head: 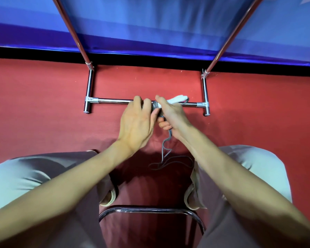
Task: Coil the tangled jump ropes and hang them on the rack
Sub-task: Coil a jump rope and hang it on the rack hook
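Observation:
A grey jump rope (pixel 166 151) with white handles (pixel 176 99) is in both hands above the red floor. My left hand (pixel 137 122) curls its fingers over a small grey coil (pixel 155 105) of the rope. My right hand (pixel 170 114) grips the rope just beside the coil, with the white handles sticking out past its fingers to the right. A loose length of rope hangs down from the hands and lies in loops on the floor between my knees. The chrome rack (pixel 115 100) stands in front, its lower crossbar right behind the hands.
The rack's two uprights (pixel 73 33) slant up in front of a blue wall panel (pixel 150 24). A red mat (pixel 43 104) covers the floor. My knees flank the rope, and a dark metal stool frame (pixel 150 211) sits below me.

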The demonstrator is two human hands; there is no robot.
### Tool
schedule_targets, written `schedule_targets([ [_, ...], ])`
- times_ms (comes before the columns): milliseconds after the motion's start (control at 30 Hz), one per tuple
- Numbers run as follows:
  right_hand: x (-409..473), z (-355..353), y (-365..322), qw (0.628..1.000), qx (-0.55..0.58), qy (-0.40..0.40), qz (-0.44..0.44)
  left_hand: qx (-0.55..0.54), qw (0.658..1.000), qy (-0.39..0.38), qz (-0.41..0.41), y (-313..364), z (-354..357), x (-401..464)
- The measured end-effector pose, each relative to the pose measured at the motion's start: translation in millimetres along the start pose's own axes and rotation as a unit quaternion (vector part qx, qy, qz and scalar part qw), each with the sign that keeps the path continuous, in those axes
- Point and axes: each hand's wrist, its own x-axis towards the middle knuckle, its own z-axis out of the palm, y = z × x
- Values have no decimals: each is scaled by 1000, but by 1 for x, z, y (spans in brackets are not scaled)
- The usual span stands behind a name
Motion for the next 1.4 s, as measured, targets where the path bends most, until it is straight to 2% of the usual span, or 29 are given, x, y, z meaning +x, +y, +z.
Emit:
schedule_targets([
  [133, 6, 1, -3, 999, 23, 10, -43, -113, 989, -39, -83, 15, -16, 6],
  [200, 8, 0, -6, 997, 20, 0, -74, -174, 979, -15, -102, 13, -25, 17],
  [233, 9, 1, -6, 995, 13, -5, -98, -228, 962, -10, -149, 8, -28, 26],
  [267, 9, 1, -7, 991, 3, -10, -133, -299, 924, -22, -237, 4, -31, 36],
  [300, 8, 2, -7, 984, -12, -12, -177, -370, 865, -59, -334, 0, -33, 45],
  [333, 7, 3, -6, 974, -36, -11, -224, -407, 816, -114, -394, -2, -35, 50],
  [400, 6, 4, -1, 950, -98, 2, -298, -448, 753, -209, -436, 0, -42, 54],
  [467, 3, 5, 1, 934, -138, 3, -328, -489, 700, -263, -450, 3, -49, 53],
  [533, 1, 5, 4, 923, -174, -10, -343, -503, 675, -285, -459, 3, -54, 53],
  [600, 0, 6, 7, 916, -202, -24, -347, -491, 691, -266, -459, 0, -52, 54],
  [667, 2, 8, 7, 915, -219, -21, -337, -487, 708, -200, -471, 0, -47, 53],
  [733, 5, 8, 6, 913, -227, -13, -340, -489, 712, -130, -488, 4, -43, 53],
  [900, 2, 4, 3, 882, -319, 4, -346, -448, 747, -28, -490, -1, -35, 57],
  [1033, 1, 7, 7, 908, -332, -30, -254, -414, 772, 48, -481, -12, -25, 57],
  [1100, -2, 14, 7, 929, -274, -65, -240, -410, 762, 81, -495, -17, -24, 60],
  [1200, -2, 21, 4, 941, -213, -68, -253, -395, 750, 120, -516, -24, -25, 64],
  [1333, 2, 19, 3, 959, -159, -56, -227, -304, 836, 136, -437, -19, -20, 59],
  [1400, 3, 15, 3, 964, -136, -38, -227, -295, 863, 116, -393, -15, -17, 54],
])
